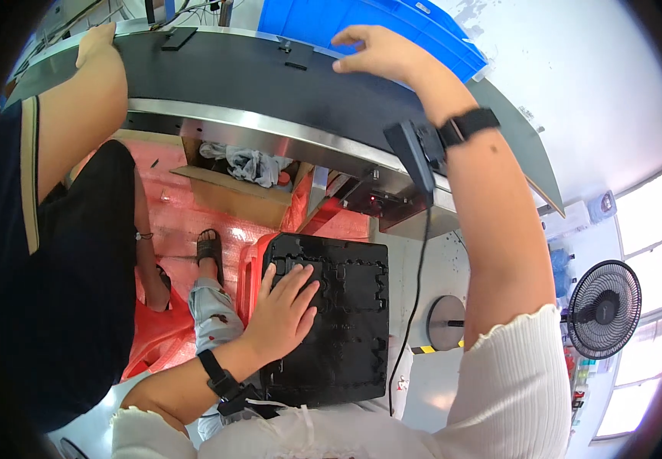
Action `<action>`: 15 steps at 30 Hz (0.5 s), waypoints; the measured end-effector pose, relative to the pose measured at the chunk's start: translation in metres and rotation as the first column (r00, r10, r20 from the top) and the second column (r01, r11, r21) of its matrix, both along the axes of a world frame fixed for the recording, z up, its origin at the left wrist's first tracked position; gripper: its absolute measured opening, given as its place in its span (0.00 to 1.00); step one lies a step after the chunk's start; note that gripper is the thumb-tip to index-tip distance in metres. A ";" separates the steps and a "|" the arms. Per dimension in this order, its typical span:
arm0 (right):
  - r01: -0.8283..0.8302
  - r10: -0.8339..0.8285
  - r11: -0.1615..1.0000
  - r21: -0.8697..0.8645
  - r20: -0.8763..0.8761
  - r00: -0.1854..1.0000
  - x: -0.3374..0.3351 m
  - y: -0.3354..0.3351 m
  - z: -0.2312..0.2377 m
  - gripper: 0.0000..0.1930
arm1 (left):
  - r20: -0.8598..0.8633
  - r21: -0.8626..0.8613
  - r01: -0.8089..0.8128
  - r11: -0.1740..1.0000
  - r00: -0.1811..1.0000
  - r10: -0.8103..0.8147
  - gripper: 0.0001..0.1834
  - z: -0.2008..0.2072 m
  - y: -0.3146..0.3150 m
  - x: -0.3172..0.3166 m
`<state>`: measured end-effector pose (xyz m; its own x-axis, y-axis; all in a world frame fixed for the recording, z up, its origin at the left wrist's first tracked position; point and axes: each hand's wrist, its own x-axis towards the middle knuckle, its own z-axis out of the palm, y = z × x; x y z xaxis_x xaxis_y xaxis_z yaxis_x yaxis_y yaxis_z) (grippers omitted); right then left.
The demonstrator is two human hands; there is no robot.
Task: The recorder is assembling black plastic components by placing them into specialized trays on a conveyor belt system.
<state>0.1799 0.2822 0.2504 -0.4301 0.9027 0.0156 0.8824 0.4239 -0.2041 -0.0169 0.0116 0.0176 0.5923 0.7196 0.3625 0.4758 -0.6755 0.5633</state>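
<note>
My left hand (285,312) lies with spread fingers on a black moulded plastic tray (346,348), which has shaped recesses and rests over a red bin (248,268) by my lap. My right hand (373,53) reaches over the dark conveyor belt (224,73), its thumb and fingers apart and nothing between them. Just left of those fingers, a small flat black piece (298,56) lies on the belt. Farther left is another black rectangular piece (178,39). Black straps with devices circle both my wrists, and a cable (416,298) hangs from the right one.
Behind the belt stands a blue crate (377,23). A co-worker's arm (90,84) extends over the belt's left end. Below the belt are a cardboard box (231,195) holding grey plastic and red sheeting (166,183). A black fan (605,310) stands at right.
</note>
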 end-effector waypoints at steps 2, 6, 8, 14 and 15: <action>0.073 -0.074 0.997 0.038 0.036 0.997 -0.010 0.028 -0.012 0.34 | 0.004 -0.009 -0.001 1.000 1.000 0.001 0.22 -0.001 0.001 -0.003; 0.161 -0.158 0.987 -0.017 0.096 0.983 -0.015 0.063 -0.043 0.37 | 0.002 -0.032 0.010 0.999 1.000 -0.010 0.22 -0.002 0.001 -0.005; 0.215 -0.218 0.976 0.039 0.182 0.959 -0.006 0.070 -0.059 0.38 | -0.003 -0.048 0.021 0.999 1.000 -0.021 0.22 -0.001 0.002 -0.005; 0.290 -0.304 0.952 0.096 0.214 0.928 0.026 0.048 -0.037 0.21 | 0.015 -0.057 0.025 0.998 1.000 -0.024 0.22 -0.001 0.008 -0.002; 0.291 -0.328 0.928 0.233 0.138 0.935 0.027 0.034 -0.033 0.18 | 0.016 -0.048 0.018 0.999 1.000 -0.017 0.22 0.000 0.008 -0.002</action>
<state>0.2071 0.3158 0.2172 -0.1425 0.9758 0.1661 0.9898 0.1404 0.0245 -0.0192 0.0196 0.0172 0.5994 0.7261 0.3368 0.4554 -0.6555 0.6025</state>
